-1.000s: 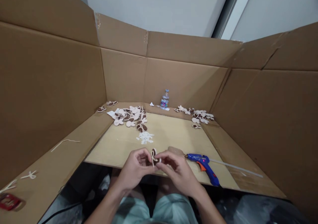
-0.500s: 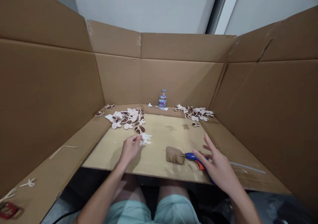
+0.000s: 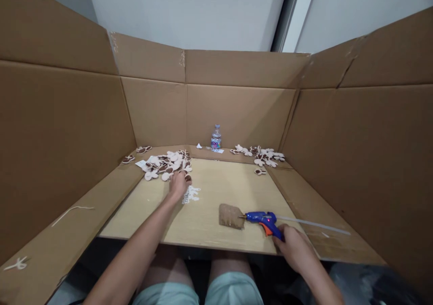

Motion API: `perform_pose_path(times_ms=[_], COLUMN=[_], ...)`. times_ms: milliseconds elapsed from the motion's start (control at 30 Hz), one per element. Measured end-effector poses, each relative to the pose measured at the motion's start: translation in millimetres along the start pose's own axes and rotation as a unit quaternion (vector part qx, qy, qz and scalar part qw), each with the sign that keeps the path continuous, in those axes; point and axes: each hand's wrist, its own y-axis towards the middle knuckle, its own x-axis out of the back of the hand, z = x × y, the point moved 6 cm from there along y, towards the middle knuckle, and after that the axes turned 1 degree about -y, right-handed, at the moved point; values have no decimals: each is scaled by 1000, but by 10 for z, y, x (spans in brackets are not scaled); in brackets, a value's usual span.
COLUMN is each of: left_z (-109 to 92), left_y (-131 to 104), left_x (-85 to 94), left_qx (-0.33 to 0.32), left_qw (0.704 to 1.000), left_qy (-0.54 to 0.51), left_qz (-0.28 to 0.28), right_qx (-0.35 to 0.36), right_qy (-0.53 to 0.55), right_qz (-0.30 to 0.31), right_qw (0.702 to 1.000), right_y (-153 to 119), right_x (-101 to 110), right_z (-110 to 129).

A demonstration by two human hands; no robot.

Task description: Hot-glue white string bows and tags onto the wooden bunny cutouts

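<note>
My left hand [image 3: 179, 186] is at the near right edge of a pile of brown and white felt pieces [image 3: 162, 164]. Its fingers are bent and closed on one brown and white felt piece [image 3: 188, 178] there, partly covering it. Just below that hand lies a small heap of white cut-out pieces [image 3: 191, 195]. My right hand [image 3: 293, 247] is closed around the lower handle of a blue hot glue gun [image 3: 261, 217] with an orange trigger. The gun lies on its side, a clear glue stick [image 3: 314, 224] sticking out behind. Its nozzle rests on a brown pad [image 3: 231, 216].
A second pile of felt pieces [image 3: 267, 156] lies at the back right. A water bottle [image 3: 216, 138] stands at the back middle. Cardboard walls [image 3: 237, 111] enclose the wooden board [image 3: 209, 178] on the left, back and right. Loose cord [image 3: 72, 209] lies on the left cardboard.
My left hand has moved from the white cut-outs up to the felt pile. My right hand, open above the glue gun before, has come down and closed on its handle.
</note>
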Motion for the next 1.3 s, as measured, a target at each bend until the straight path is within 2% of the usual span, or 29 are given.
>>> perform_pose_path(times_ms=[167,300,433,567,700,800,900,1000,1133,1300], left_z=[-221,-409,-486,-551,-651,-579,-512,-498,-519,-545], left_y=[-143,-487,-957,-1364,-1610,-1701,-1736,-1737,-1734,-1767], left_x=[85,154,164,160,198,187,170,172,240,278], left_qx=[-49,-76,-48,19,3,53,84,83,60,62], left_qw=[995,979,962,923,909,911,895,879,902,904], left_qy=[-90,-182,-248,-353,-375,-369,-408,-444,-409,-404], left_qz=[9,53,107,153,182,177,160,149,128,125], right_qx=[18,33,72,116,147,166,189,210,228,234], right_qy=[12,80,157,173,194,198,193,184,173,179], right_qz=[-42,-110,-143,-176,-168,-170,-189,-215,-239,-235], right_qw=[999,990,975,962,955,951,944,936,928,926], right_y=[43,20,-74,-233,-400,-513,-602,-665,-697,-689], right_x=[58,185,256,346,414,441,449,455,442,383], right_z=[49,93,175,357,559,656,715,763,824,873])
